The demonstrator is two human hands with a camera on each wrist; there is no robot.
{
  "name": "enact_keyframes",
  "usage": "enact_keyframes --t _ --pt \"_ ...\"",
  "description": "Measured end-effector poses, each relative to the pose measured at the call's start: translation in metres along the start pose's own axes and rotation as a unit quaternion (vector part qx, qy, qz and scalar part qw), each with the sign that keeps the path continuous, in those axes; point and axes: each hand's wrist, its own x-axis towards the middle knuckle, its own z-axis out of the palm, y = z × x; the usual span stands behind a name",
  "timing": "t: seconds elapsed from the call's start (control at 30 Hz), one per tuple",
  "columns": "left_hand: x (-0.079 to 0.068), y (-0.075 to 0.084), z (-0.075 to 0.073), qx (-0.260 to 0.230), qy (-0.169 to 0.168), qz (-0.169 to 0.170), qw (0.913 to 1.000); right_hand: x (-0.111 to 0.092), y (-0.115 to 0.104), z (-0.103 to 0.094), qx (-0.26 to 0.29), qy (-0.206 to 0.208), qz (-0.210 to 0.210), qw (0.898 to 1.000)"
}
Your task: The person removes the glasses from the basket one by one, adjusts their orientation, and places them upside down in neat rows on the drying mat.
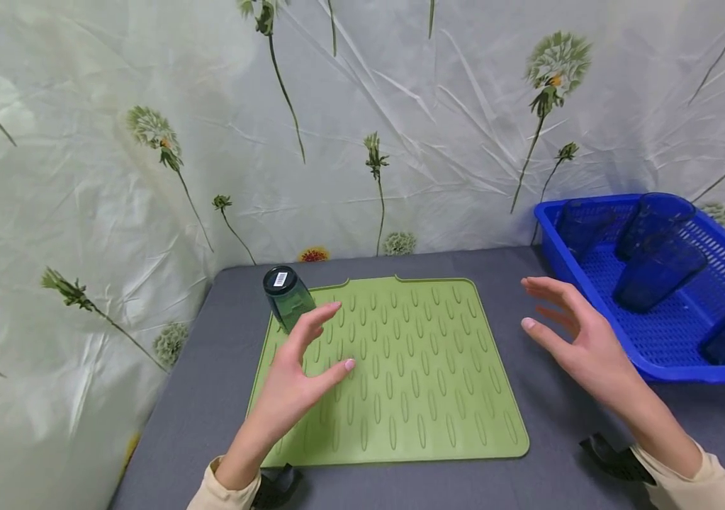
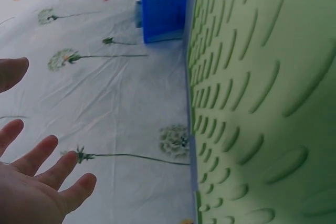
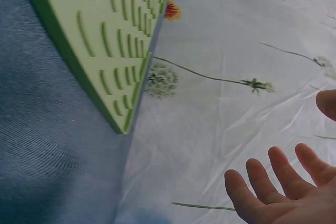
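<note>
In the head view my left hand (image 1: 295, 386) hovers over the left part of a green ridged drying mat (image 1: 439, 397), thumb and fingers spread apart with nothing between them. Just beyond its fingertips a dark tinted glass (image 1: 290, 301) stands upside down on the mat's far left corner, a white label on its base. My right hand (image 1: 585, 347) is raised above the grey table between the mat and a blue plastic basket (image 1: 560, 255), fingers apart and holding nothing. Both wrist views show spread fingers, the left hand (image 2: 42, 182) and the right hand (image 3: 283, 187).
Several tinted glasses, one of them this glass (image 1: 658, 273), sit inside the basket at the right. Behind the table (image 1: 196, 397) hangs a white curtain (image 1: 451, 142) printed with dandelions. The mat's raised rim faces the curtain.
</note>
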Motion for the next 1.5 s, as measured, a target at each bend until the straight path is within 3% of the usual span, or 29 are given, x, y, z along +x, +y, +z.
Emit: enact_keyframes --t 0.17,0.33,0.5,0.77,1.1,1.5 --pt "-0.003 -0.003 0.008 0.008 -0.029 -0.013 0.9995 -0.002 -0.009 -0.010 0.001 0.010 -0.019 1.000" --pt "-0.003 -0.009 0.015 -0.018 -0.060 -0.005 0.9980 -0.002 -0.017 -0.023 -0.002 0.028 -0.026 0.999" --pt "-0.005 -0.016 0.021 -0.023 -0.081 -0.021 0.9962 -0.004 -0.022 -0.032 -0.010 0.043 -0.025 0.999" --pt "-0.009 -0.022 0.019 -0.029 -0.101 -0.032 0.9939 -0.005 -0.022 -0.049 -0.044 0.060 -0.023 0.997" --pt "-0.010 -0.027 0.018 -0.033 -0.104 -0.027 0.9936 -0.004 -0.021 -0.064 -0.068 0.096 -0.026 0.993" --pt "-0.014 -0.026 0.014 -0.050 -0.095 -0.043 0.9933 -0.003 -0.010 -0.085 -0.111 0.150 0.013 0.982"
